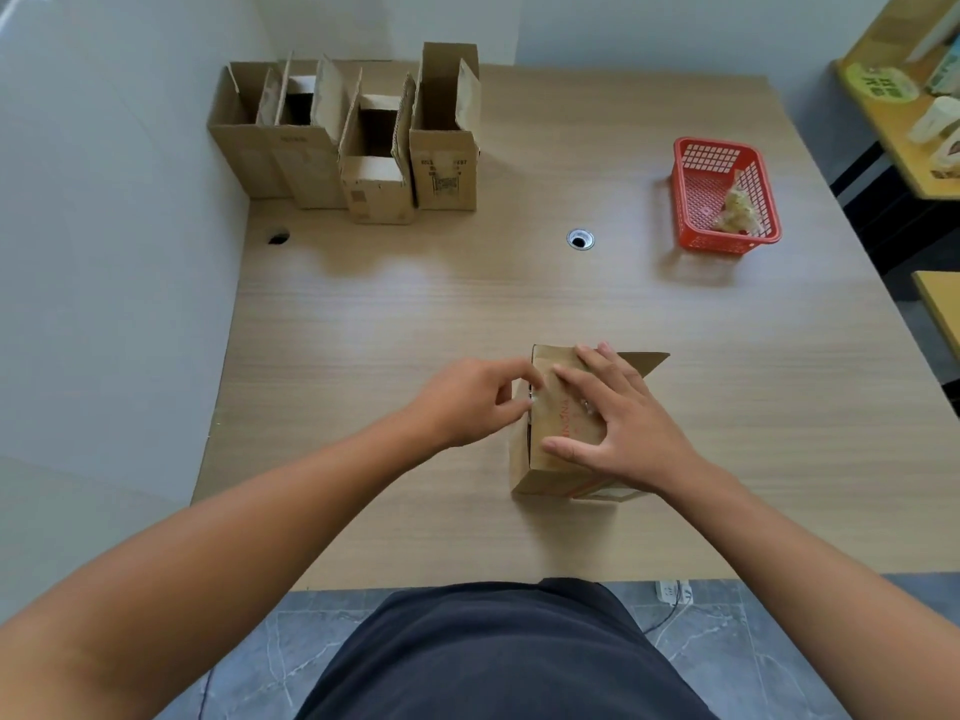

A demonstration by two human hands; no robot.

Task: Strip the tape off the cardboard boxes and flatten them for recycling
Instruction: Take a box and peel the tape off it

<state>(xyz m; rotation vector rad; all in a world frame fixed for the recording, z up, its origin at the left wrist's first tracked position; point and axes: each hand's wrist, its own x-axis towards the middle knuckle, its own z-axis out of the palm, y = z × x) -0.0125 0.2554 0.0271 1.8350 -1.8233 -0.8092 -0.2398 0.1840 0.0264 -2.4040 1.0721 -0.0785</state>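
A person works on a small box (558, 449) lying on its side near the front edge of a wooden table (415, 304), a little right of centre. The right hand (623, 433) lies spread flat on the top panel, fingers straight, pinning it down. The left hand (467, 402) is curled, thumb and forefinger pinched at the box's upper left edge – whether they hold a tape end or bare card is too small to tell.

Four more boxes (353, 142) stand open-topped in the far left corner, and a red basket (685, 200) at far right holds pale crumpled scraps (735, 213).

The box looks light and thin-walled, likely to skid on the smooth table unless held down as it is. Its panels should be stiff across their faces and give way at the creases, so flattening calls for pressure along the folds. Tape is best taken at a loose corner and drawn low along the seam – a steep pull could tear the card's skin.
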